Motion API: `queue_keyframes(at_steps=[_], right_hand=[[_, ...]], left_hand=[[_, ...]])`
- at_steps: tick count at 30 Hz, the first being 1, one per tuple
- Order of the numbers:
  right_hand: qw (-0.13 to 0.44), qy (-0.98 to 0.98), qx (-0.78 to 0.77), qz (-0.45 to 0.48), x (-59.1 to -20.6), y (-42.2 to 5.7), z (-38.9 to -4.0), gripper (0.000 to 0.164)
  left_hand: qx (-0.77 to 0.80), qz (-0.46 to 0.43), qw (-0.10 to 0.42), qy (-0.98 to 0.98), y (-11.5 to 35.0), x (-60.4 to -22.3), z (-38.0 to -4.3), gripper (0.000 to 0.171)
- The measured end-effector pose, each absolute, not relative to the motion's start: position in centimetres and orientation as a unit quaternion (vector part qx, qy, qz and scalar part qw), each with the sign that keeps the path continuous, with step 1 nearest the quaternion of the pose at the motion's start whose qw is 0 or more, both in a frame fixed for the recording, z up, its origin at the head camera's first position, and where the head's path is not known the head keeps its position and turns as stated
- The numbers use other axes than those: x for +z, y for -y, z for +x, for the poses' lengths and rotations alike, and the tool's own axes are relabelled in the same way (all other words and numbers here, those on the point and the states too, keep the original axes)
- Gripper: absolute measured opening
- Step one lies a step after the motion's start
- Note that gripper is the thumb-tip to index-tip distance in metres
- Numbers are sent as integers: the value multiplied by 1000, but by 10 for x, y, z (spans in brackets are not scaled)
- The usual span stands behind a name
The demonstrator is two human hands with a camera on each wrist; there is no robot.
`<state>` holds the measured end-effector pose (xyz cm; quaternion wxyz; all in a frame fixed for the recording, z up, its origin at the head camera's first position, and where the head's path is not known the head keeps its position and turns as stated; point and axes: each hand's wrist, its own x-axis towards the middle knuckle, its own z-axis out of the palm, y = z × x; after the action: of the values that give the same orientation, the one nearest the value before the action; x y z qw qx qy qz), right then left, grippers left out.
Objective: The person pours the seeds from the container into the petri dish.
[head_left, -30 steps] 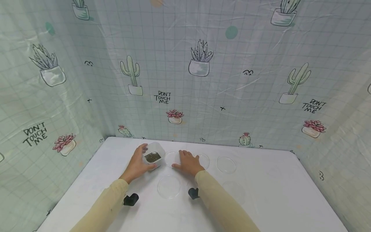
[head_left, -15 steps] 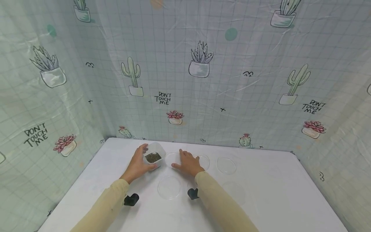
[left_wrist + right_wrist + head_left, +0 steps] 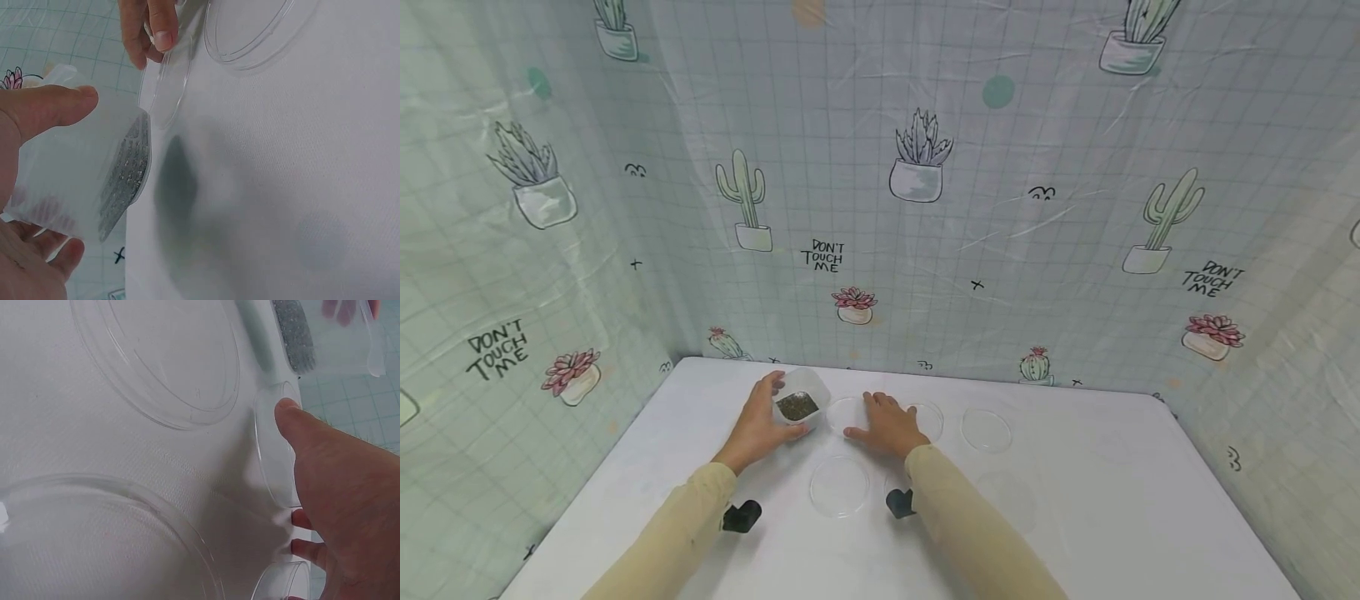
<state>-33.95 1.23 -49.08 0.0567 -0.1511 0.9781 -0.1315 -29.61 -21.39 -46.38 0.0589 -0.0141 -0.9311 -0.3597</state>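
In the head view, my left hand grips a translucent plastic tub between thumb and fingers. Dark fine grains lie in its bottom; their kind is too small to tell. Whether the tub touches the table cannot be told. To its right stands a clear petri dish in the back row. My right hand holds that dish's rim, its thumb on the near side and fingertips on the far side. The dish stays on the table, partly hidden by the hand.
Several more clear petri dishes stand on the white table: one beyond the right hand, another farther right, and one nearer. Others are half hidden by the right forearm. A cactus-printed curtain encloses the table's back and sides.
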Motion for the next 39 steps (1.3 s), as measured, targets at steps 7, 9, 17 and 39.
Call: queue_keyframes(at_steps=[7,9,17,39], right_hand=[[64,-977,-137,-152,-490,-12,-339,85],[65,-977,-137,-151,-490,-12,-339,85],[69,-978,-129,-148,-492,-11,-340,86],[68,-979,-127,-146,-493,-13,-341,86]], left_hand=[[-347,-37,80,934,214,-462,-297,102],[-345,-45,89,933,214,-462,-297,105],[-335,-54,94,936,212,-461,-300,102],[-321,-93,106,936,205,-458,-312,98]])
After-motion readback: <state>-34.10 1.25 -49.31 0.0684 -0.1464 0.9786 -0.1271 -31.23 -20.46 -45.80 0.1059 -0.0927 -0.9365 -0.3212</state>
